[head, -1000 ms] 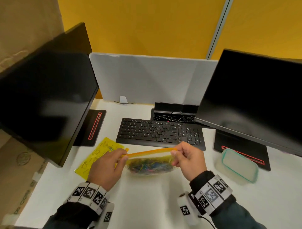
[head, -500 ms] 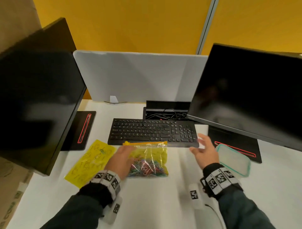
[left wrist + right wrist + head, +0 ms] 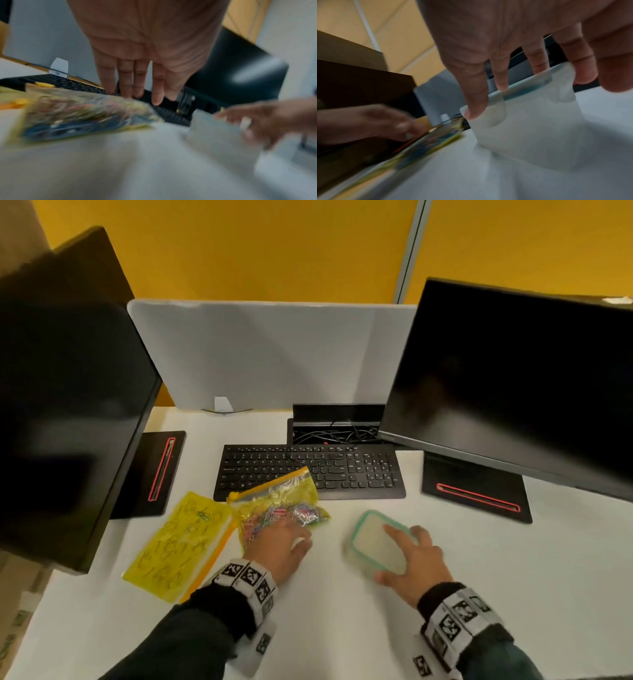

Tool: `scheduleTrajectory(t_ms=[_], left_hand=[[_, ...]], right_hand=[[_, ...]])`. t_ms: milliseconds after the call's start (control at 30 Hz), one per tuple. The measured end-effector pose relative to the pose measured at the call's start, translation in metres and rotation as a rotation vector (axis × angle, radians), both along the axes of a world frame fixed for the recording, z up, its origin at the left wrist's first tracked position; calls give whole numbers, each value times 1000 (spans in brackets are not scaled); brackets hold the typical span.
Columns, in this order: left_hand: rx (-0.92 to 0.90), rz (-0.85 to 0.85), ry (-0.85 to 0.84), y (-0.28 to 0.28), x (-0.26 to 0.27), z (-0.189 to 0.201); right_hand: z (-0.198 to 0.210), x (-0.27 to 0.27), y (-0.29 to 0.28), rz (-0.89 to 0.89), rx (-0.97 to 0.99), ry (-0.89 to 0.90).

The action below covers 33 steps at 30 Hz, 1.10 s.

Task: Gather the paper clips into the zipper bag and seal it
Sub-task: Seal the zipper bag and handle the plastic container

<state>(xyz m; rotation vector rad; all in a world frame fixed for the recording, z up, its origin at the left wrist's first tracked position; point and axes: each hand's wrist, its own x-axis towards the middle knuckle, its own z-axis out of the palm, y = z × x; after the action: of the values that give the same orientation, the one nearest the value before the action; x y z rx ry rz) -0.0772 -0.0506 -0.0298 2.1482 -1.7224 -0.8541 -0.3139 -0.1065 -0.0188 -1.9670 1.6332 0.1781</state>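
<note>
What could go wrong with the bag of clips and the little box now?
The yellow zipper bag full of coloured paper clips lies partly on the black keyboard, so it might slide. Its seal cannot be checked here; clips could spill. The right hand grips the translucent green-rimmed plastic box, which might bump the bag.

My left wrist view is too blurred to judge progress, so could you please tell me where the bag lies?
Observer: The bag lies on the desk, with its zipper edge overlapping the near corner of the keyboard.
Operator: Thank you. What is the right hand gripping?
Observer: The right hand grips a teal-rimmed container, with its fingers hooked over the rim.
Operator: Are any clips inside it?
Observer: None show inside it in the head view.
</note>
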Motion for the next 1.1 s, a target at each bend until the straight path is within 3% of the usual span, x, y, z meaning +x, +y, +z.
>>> scheduleTrajectory(t_ms=[67,133,200,300,400,600,700,767,867,933,1000,1100], left_hand=[[28,72,182,-2,-3,4],[130,105,282,0,-2,-1],[194,179,358,5,5,-11],[242,390,609,16,15,-26],[286,485,816,24,13,-35],[167,405,733,19,17,-32],[127,396,572,14,20,-26],[88,438,423,12,21,-25],[118,503,268,18,24,-17],[315,473,321,26,24,-10],[517,425,476,34,17,-6],[504,348,642,42,4,-19]], right_hand=[[-5,25,17,101,38,-132],[-12,42,23,89,53,-313],[-22,49,22,-77,76,-439],[-33,54,18,-396,296,-541],[-33,55,10,-531,453,-546],[-31,50,8,-543,610,-540],[-26,51,18,-492,504,-474],[-21,52,23,-379,350,-373],[-4,47,23,-85,252,-68],[9,42,17,9,177,25],[15,45,7,28,53,-40],[1,67,-2,88,107,-162]])
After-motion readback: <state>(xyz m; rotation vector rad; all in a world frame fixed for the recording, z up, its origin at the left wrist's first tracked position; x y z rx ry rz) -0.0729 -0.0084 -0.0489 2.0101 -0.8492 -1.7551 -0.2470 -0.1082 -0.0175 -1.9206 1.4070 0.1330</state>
